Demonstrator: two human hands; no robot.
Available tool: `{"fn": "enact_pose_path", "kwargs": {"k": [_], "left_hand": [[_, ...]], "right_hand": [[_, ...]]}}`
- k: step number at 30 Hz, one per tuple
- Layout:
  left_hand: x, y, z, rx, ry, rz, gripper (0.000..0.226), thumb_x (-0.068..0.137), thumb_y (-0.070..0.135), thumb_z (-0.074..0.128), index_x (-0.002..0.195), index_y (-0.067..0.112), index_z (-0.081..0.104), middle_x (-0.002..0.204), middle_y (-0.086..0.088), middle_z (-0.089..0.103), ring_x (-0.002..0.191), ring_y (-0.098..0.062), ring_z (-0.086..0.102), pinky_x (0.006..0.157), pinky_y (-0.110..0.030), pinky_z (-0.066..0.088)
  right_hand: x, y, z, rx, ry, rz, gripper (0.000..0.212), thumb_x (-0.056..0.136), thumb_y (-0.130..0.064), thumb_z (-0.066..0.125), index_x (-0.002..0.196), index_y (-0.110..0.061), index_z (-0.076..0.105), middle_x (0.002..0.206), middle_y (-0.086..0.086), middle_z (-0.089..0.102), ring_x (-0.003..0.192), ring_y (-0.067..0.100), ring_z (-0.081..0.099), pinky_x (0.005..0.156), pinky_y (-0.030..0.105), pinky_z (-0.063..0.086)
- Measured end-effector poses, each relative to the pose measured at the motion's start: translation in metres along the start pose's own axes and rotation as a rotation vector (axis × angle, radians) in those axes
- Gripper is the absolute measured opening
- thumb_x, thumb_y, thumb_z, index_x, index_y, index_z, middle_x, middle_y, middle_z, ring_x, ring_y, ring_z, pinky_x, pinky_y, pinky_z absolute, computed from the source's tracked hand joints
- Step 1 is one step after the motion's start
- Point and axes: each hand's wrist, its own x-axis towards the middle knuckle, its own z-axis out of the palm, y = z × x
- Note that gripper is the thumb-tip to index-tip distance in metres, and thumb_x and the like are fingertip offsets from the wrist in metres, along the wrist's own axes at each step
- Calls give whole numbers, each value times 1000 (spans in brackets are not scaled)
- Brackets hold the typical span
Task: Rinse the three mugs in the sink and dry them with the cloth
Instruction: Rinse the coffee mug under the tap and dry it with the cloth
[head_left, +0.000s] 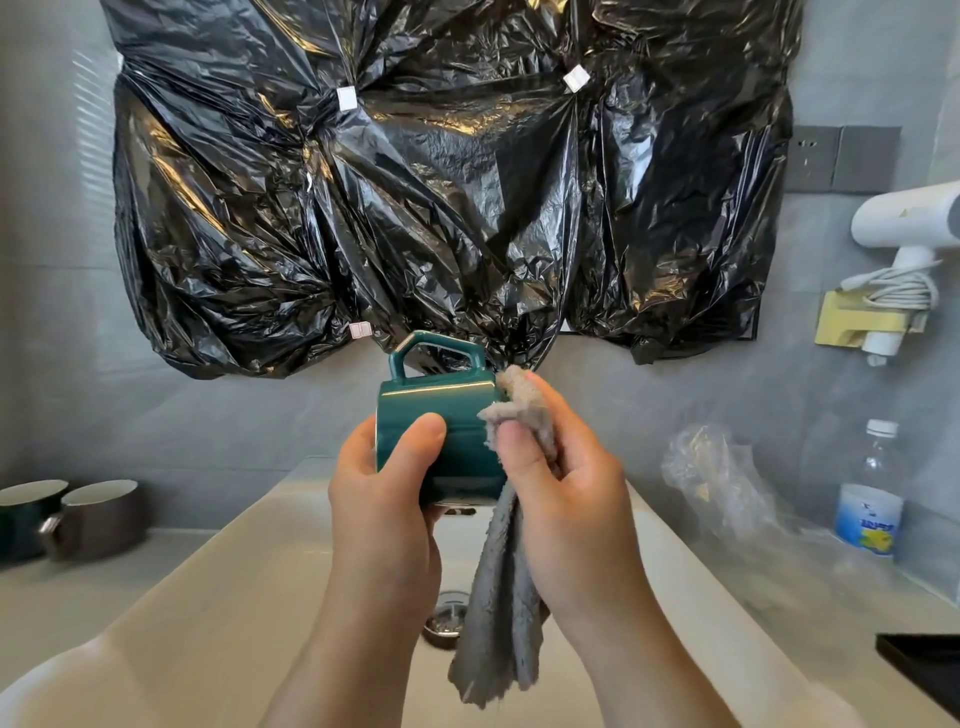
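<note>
From the head camera, both your forearms reached forward over the pale sink (249, 571), and your hands met above its back edge, in front of the wall. Your left hand (384, 488) gripped the green mug (457, 415) from below and from the left. The thumb was pressed flat across the near side of the mug and the other fingers were wrapped round behind, out of sight. The mug lay on its side in the air with its handle pointing straight up, touching neither the sink nor the counter.

Your right hand (566, 499) pinched a bunched fold of the grey cloth (498, 623) between the thumb and curled fingers. It held that fold against the right end of the mug. The wrist was bent inward, so the back of the hand faced you. The rest of the cloth hung down over the basin, just right of the drain (447, 618).

The other two mugs stood upright on the counter at the sink's left edge. The dark green mug (26, 519) and the brown mug (104, 519) were touching or nearly so. On the counter at the right edge, a water bottle (870, 499) stood near the back wall, with a clear plastic bag (717, 478) to its left. Black plastic sheeting (363, 208) covered the wall above.
</note>
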Motion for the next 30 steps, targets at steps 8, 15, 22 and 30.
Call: {"fn": "enact_pose_path", "kwargs": {"k": [8, 15, 22, 30], "left_hand": [[-10, -9, 8, 174, -217, -35, 70, 61, 37, 75, 122, 6, 63, 112, -18, 74, 104, -38, 69, 90, -52, 54], [-5, -5, 8, 76, -8, -4, 40, 57, 39, 74, 89, 14, 77, 81, -8, 75, 72, -22, 68, 62, -32, 55], [-3, -1, 3, 135, 150, 61, 48, 57, 42, 74, 94, 11, 75, 81, -7, 76, 71, -19, 69, 60, -31, 54], [-7, 4, 5, 162, -161, 55, 29, 64, 33, 71, 88, 19, 77, 78, -3, 73, 69, -19, 66, 58, -27, 53]], "right_hand": [[10, 8, -19, 475, 72, 298, 58, 67, -65, 61, 112, -29, 67, 109, 16, 73, 95, 37, 73, 83, 66, 55], [-1, 8, 14, 261, 82, 150, 36, 89, -52, 41, 118, -47, 61, 114, -10, 71, 109, 10, 66, 94, 31, 55], [-9, 4, 22, -87, 166, 60, 33, 101, -32, 54, 133, -32, 60, 114, -19, 70, 108, -3, 63, 97, 28, 52], [-1, 7, 11, 291, 124, 175, 39, 82, -60, 50, 109, -36, 66, 103, -5, 74, 101, 14, 70, 85, 35, 57]]}}
